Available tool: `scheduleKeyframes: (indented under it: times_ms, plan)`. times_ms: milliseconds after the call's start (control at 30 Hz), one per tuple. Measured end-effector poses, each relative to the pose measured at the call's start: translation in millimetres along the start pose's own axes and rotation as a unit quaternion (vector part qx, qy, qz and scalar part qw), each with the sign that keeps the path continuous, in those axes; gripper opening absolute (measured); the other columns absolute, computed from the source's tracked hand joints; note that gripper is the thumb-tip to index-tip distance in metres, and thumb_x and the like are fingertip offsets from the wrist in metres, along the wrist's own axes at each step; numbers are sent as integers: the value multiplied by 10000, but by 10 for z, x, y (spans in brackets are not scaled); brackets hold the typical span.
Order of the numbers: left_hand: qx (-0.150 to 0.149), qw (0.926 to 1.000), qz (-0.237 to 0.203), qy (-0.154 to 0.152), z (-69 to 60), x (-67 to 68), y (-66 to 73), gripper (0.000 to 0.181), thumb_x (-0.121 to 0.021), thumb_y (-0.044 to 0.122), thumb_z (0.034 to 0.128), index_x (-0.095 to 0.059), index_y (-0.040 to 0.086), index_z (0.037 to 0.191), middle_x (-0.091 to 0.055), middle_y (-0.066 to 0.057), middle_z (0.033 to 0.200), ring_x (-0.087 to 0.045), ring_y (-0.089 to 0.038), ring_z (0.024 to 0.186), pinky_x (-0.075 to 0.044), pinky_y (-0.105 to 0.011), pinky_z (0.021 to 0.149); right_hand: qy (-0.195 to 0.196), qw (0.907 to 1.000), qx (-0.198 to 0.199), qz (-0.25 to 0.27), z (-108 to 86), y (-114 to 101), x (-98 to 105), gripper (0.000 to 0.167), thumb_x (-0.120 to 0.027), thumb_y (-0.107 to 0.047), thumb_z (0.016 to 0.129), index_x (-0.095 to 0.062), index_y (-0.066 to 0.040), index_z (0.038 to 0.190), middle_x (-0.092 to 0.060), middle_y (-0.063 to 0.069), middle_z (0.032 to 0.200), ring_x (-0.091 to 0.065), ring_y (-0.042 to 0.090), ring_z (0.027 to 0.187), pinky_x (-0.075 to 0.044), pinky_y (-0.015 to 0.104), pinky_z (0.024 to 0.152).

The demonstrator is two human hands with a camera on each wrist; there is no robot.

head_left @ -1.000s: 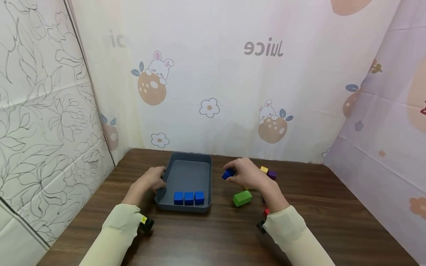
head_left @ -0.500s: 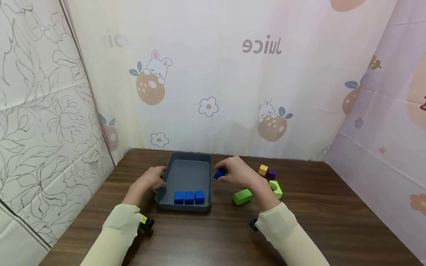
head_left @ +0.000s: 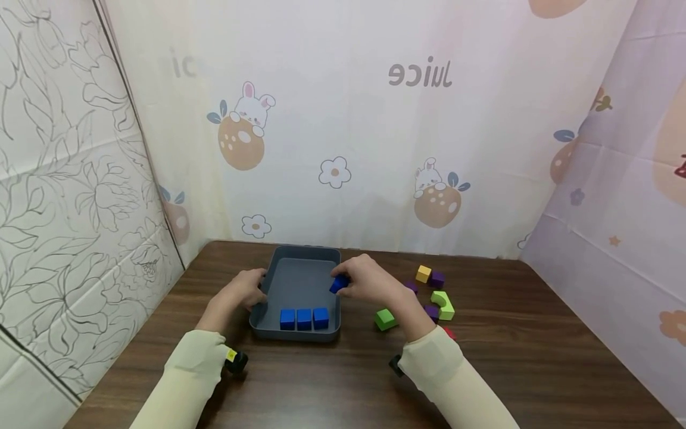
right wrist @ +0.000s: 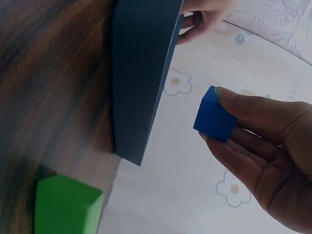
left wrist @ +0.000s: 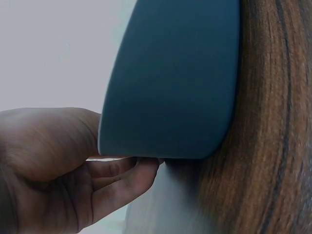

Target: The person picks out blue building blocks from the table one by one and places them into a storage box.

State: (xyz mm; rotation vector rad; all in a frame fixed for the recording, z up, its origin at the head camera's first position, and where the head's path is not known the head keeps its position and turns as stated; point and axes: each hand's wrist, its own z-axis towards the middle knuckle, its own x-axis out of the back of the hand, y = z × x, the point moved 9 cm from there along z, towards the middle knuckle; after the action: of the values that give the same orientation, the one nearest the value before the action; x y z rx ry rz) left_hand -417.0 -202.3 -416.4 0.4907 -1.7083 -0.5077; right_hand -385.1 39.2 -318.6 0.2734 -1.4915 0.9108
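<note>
My right hand (head_left: 367, 280) pinches a blue cube (head_left: 339, 283) between thumb and fingers, held in the air over the right rim of the grey tray (head_left: 306, 336). In the right wrist view the same blue cube (right wrist: 215, 117) shows at the fingertips, apart from the tray wall (right wrist: 141, 83). At the tray's left side, my left hand (head_left: 243, 289) grips the wall. The left wrist view shows its curled fingers (left wrist: 126, 187) outside the wall; the tray hides the thumb. A row of blue cubes (head_left: 303, 319) stands inside the tray along its near wall.
Right of the tray lie a green block (head_left: 384, 320), a yellow cube (head_left: 423, 274), a purple cube (head_left: 437, 279), a light green arch block (head_left: 443, 307) and a red piece (head_left: 449, 332) partly behind the right arm. A patterned curtain (head_left: 332, 119) rises behind the table.
My right hand has moved left with the blue cube, from above the table to the tray's right rim, uncovering more blocks behind it. The left hand and the tray stay in place.
</note>
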Motion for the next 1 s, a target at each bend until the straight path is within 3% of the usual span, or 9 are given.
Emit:
scheduleKeyframes:
  times_ms: [167, 433, 1000]
  plan:
    - [-95, 10000, -16, 22, -22, 10, 17, 679, -733, -39, 940, -421, -90, 1540, -572, -338, 1375, -701, -331, 971, -662, -355, 644, -108, 9998, 112, -94, 85, -41, -109, 341, -828, -94, 927, -768, -62, 1261, -758, 85, 1194, -716, 189, 1001, -645, 376, 908]
    - [-372, 9992, 134, -38, -26, 11, 53, 712, -735, -40, 920, -402, -113, 1545, -630, -319, 1252, -724, -259, 770, -651, -346, 604, -246, 9992, 249, -190, 163, -65, -244, 353, -821, -73, 930, -749, -7, 1270, -754, 107, 1209, -729, 211, 1047, -650, 356, 876]
    - [-382, 9992, 66, -2, -38, 27, 60, 709, -745, -35, 921, -408, -113, 1540, -623, -323, 1284, -724, -265, 790, -654, -358, 607, -458, 9981, 105, -397, 261, -69, -431, 332, -800, -94, 952, -758, -31, 1275, -748, 100, 1247, -703, 224, 1112, -630, 380, 949]
